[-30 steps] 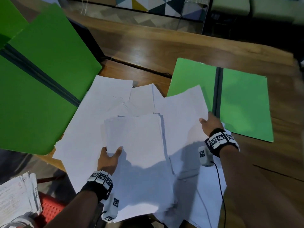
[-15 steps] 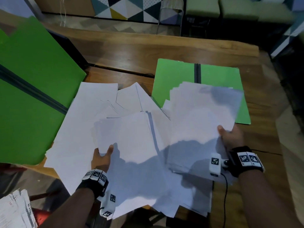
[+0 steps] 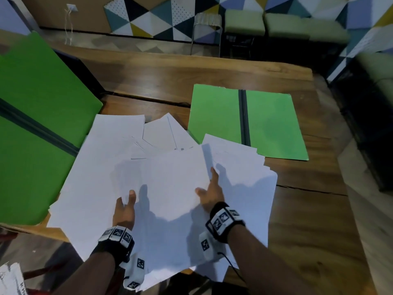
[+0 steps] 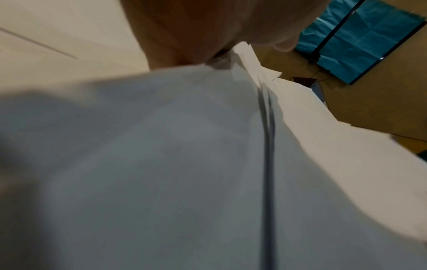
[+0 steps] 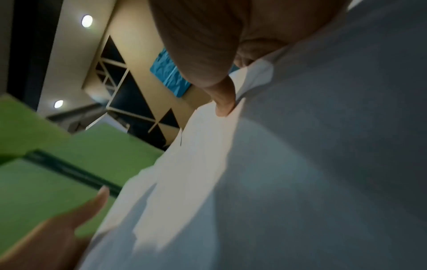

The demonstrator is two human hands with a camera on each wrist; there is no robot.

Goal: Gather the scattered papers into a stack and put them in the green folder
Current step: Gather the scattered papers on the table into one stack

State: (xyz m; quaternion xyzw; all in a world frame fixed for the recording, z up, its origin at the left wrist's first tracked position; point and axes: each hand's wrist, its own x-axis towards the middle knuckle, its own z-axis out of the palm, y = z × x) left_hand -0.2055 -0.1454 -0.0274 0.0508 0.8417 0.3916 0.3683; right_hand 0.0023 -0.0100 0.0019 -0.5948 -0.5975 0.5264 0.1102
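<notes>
White papers (image 3: 102,167) lie fanned over the wooden table (image 3: 302,211). My left hand (image 3: 126,203) grips the near edge of a bunch of sheets (image 3: 170,177), thumb on top, and those sheets (image 4: 161,164) fill the left wrist view. My right hand (image 3: 209,188) is spread at the bunch's right edge, with a straight fingertip (image 5: 223,106) touching paper and the thumb (image 5: 94,199) held apart. More sheets (image 3: 240,167) lie loose to its right. An open green folder (image 3: 274,128) with a dark spine lies flat behind them.
A second, larger open green folder (image 3: 36,128) covers the table's left side and overhangs its edge. Printed papers (image 3: 10,279) sit low at the near left, off the table. Green stools (image 3: 244,24) stand beyond the far edge.
My right hand has let go of the bunch it held up at the right and moved left to the sheets in my left hand. Those loose sheets now lie on the table.
</notes>
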